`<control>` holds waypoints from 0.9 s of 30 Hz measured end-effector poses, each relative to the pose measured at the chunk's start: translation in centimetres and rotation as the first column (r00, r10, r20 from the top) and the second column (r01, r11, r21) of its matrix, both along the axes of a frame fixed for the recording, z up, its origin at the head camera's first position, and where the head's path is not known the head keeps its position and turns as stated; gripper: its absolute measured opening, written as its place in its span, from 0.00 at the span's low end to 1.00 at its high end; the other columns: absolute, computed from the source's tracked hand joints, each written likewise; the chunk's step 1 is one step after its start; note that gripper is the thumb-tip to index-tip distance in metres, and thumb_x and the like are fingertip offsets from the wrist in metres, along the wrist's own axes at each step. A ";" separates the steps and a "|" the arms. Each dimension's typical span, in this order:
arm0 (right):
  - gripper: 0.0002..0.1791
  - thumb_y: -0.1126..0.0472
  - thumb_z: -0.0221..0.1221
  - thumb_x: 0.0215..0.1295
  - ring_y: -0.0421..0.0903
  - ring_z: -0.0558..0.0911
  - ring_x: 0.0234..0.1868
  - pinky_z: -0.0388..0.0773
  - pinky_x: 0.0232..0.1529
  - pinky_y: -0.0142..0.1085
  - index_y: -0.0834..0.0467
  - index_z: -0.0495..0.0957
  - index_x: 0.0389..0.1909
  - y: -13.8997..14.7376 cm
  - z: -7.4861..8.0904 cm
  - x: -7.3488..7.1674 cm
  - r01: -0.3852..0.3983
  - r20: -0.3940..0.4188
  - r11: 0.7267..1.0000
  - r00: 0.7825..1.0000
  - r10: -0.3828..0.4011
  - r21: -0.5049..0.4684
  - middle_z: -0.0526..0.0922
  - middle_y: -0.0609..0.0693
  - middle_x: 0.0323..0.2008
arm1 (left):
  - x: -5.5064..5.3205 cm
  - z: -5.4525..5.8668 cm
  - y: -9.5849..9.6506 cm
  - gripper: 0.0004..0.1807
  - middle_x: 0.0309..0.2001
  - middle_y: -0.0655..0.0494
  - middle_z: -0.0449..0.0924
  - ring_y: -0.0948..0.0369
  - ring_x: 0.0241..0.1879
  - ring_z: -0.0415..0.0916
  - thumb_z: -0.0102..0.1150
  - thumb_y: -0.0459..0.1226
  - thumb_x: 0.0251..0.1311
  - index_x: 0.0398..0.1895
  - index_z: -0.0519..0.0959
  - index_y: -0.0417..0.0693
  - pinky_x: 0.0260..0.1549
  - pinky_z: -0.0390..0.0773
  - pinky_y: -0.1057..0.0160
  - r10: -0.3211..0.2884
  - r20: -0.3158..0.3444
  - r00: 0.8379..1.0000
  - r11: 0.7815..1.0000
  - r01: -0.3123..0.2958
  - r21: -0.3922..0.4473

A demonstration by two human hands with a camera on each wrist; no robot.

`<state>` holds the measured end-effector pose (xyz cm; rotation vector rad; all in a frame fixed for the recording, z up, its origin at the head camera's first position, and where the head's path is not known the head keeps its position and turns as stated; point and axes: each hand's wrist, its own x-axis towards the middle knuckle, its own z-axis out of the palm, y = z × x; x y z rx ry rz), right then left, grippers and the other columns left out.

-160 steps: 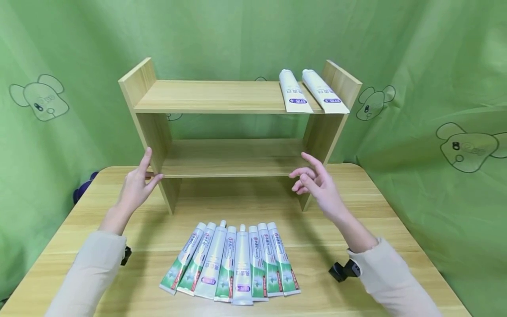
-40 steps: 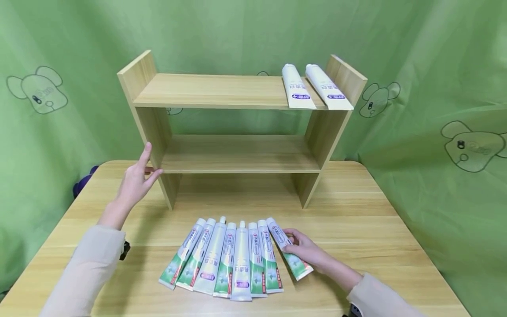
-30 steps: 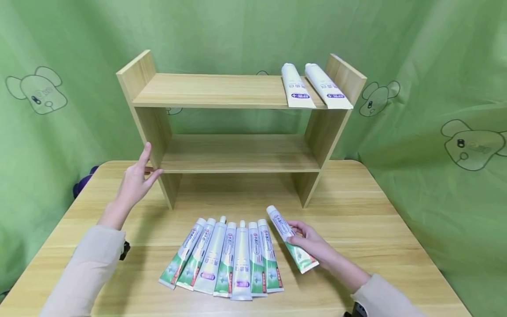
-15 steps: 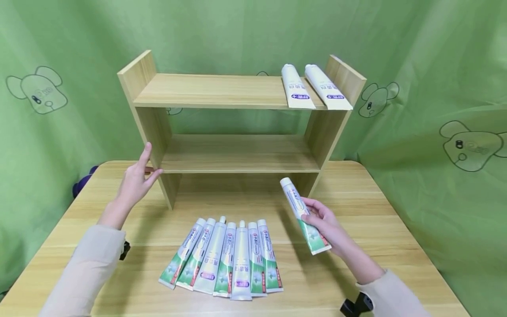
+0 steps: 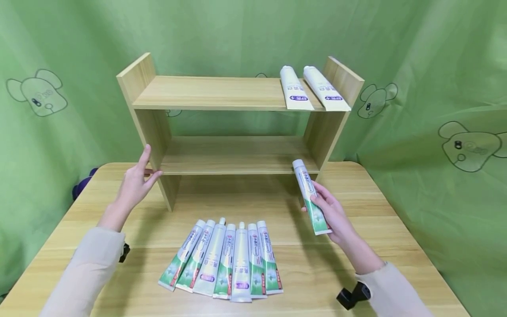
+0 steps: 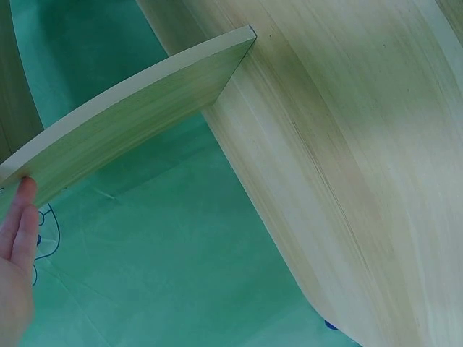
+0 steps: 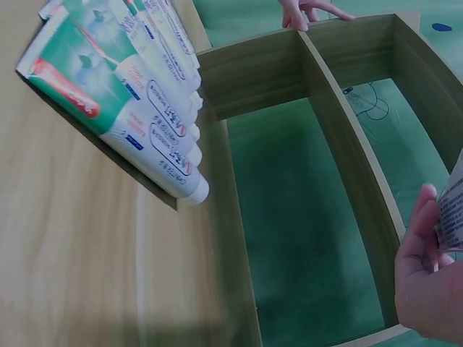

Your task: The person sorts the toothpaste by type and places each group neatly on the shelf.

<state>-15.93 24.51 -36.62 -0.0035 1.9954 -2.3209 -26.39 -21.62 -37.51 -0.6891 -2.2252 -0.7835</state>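
My right hand (image 5: pixel 334 213) grips a white-and-green toothpaste tube (image 5: pixel 306 187), fingers behind it and thumb across its front. Cap up and tilted, the tube is in front of the right end of the middle shelf (image 5: pixel 233 167). Only a sliver of this tube (image 7: pixel 454 217) shows in the right wrist view. At the wooden rack's left side, my left hand (image 5: pixel 132 182) touches the side panel, thumb near the middle shelf's edge, index finger pointing up. Its straight fingers (image 6: pixel 26 224) rest against the wood in the left wrist view.
Several toothpaste tubes (image 5: pixel 225 259), green-and-white and plain white, lie fanned out on the wooden table (image 5: pixel 356 193). Two white tubes (image 5: pixel 295 88) (image 5: pixel 326 89) lie on the top shelf (image 5: pixel 214 90), at its right end. A green curtain (image 5: pixel 416 53) hangs behind.
My right hand, without a tube at first, took the rightmost tube of the fan and lifted it up and rightward towards the middle shelf. My left hand stayed at the rack.
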 end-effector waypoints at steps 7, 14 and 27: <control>0.28 0.58 0.49 0.68 0.38 0.81 0.29 0.77 0.23 0.22 0.52 0.53 0.67 -0.1 0.4 -0.8 0.061 0.042 0.996 0.997 -0.058 -0.062 0.60 0.52 0.56 | -0.2 -0.2 -0.1 0.56 0.43 0.21 0.72 0.39 0.27 0.79 0.63 0.24 0.48 0.72 0.40 0.64 0.25 0.79 0.43 0.003 -0.012 1.000 1.000 -0.003 -0.002; 0.33 0.69 0.40 0.67 0.37 0.78 0.35 0.78 0.31 0.23 0.56 0.43 0.71 -0.2 1.2 -0.9 -0.012 0.013 0.996 1.000 0.013 -0.093 0.46 0.60 0.66 | -0.2 -0.2 -0.2 0.56 0.44 0.21 0.71 0.39 0.28 0.79 0.63 0.25 0.48 0.72 0.40 0.64 0.24 0.79 0.44 0.006 -0.004 1.000 1.000 -0.006 -0.006; 0.22 0.65 0.52 0.65 0.38 0.82 0.33 0.81 0.32 0.26 0.51 0.62 0.59 -0.4 0.8 -1.4 0.071 0.035 0.980 0.997 -0.065 -0.185 0.78 0.44 0.44 | -0.3 -0.3 -0.2 0.56 0.45 0.21 0.70 0.39 0.28 0.79 0.64 0.25 0.48 0.71 0.39 0.66 0.25 0.79 0.43 0.002 -0.003 1.000 1.000 -0.002 -0.004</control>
